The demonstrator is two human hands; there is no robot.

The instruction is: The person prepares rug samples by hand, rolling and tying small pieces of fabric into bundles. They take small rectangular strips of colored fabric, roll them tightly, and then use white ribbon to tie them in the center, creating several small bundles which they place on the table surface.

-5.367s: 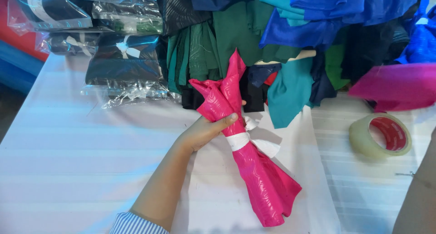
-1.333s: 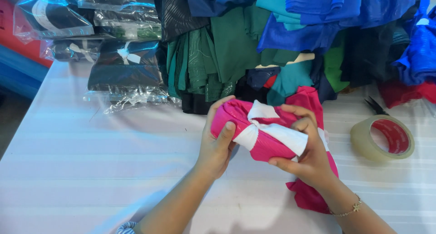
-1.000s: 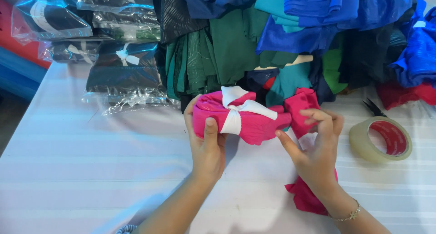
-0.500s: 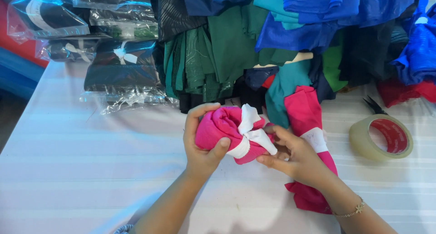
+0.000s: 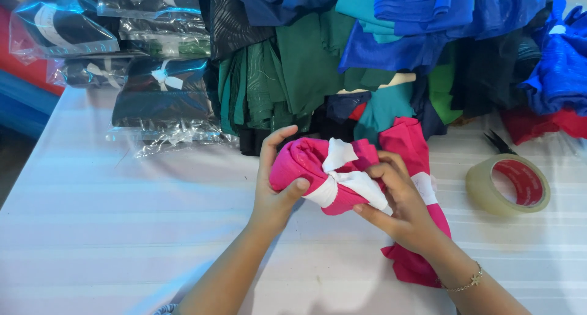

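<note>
Head view: left hand [image 5: 275, 196] grips pink fabric bundle [image 5: 318, 171], right hand [image 5: 400, 214] pinches its white tie [image 5: 348, 180]; knot prob. mid-tightening, next needs firm pull w/ both.

**Layout around the hands**

Cloth bundle [image 5: 312, 168] sits between both hands, w/ a tie strip [image 5: 348, 182] knotted round its middle. Left hand [image 5: 275, 193] is on the bundle's left end: thumb in front, fingers [image 5: 274, 141] curled behind. Right hand [image 5: 400, 214] is at the right end, fingertips touching the strip. A 2nd bundle [image 5: 416, 168] lies under and just right of the right-hand fingers, on the table [image 5: 110, 229]. Tape roll [image 5: 507, 185] lies well right of those fingers; scissors [image 5: 498, 141] just behind it. Cloth pile [image 5: 367, 46] is behind both hands, along the table's far edge. Bagged packs [image 5: 159, 95] are stacked left of the pile, well left of and behind the left fingers.
</note>
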